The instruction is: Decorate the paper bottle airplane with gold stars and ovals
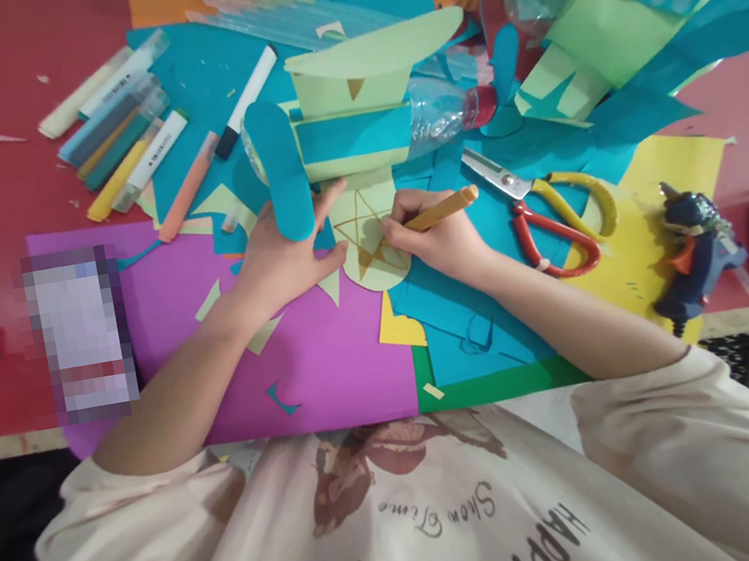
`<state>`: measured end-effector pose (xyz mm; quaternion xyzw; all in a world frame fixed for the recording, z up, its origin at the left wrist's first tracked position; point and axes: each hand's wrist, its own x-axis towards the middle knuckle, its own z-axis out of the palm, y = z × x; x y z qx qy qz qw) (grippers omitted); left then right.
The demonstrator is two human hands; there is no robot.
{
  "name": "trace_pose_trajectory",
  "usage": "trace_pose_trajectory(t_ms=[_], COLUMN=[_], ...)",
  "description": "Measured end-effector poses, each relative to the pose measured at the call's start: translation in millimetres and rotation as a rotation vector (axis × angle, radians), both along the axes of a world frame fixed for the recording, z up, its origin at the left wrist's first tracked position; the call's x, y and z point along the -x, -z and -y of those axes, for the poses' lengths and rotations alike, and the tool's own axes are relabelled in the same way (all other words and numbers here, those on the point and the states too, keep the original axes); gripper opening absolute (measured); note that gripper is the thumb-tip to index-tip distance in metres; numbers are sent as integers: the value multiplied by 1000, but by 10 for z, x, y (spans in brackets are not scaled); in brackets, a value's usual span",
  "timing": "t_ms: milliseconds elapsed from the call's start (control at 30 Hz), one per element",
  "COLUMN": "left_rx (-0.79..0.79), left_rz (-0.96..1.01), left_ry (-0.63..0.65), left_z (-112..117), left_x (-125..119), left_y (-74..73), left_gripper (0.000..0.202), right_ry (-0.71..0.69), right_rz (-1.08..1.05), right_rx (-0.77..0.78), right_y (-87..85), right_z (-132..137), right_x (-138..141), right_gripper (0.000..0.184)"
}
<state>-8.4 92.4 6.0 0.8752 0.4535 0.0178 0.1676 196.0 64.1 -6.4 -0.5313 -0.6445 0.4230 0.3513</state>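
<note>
A plastic bottle plane wrapped in teal and pale green paper lies in the middle of the table. Its lower green wing carries an ochre star outline. My right hand is closed on an ochre marker, with the tip on the star. Fingers spread, my left hand lies flat beside the wing and against the teal tail fin, holding the paper down.
Scissors with red and yellow handles lie just right of my hand. A blue glue gun sits on yellow paper at the right. Several markers lie at the upper left. Purple paper, teal sheets and scraps cover the table. Another paper plane lies at top right.
</note>
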Motion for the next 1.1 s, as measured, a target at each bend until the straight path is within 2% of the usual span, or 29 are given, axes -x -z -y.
trace_pose_trajectory(t_ms=[200, 400, 667, 1100], left_rx=[31, 27, -2, 8], left_rz=[-14, -14, 28, 30], left_ry=[-24, -23, -4, -11], left_z=[-6, 6, 1, 0], left_x=[-12, -14, 11, 1], left_y=[-29, -38, 2, 13], left_gripper=[58, 58, 56, 58], right_ry=[-35, -105, 19, 19], right_rz=[16, 11, -79, 14], right_rx=[-19, 41, 28, -6], right_y=[-18, -51, -43, -26], right_z=[-2, -8, -10, -1], right_x=[12, -1, -16, 14], right_gripper=[33, 31, 30, 32])
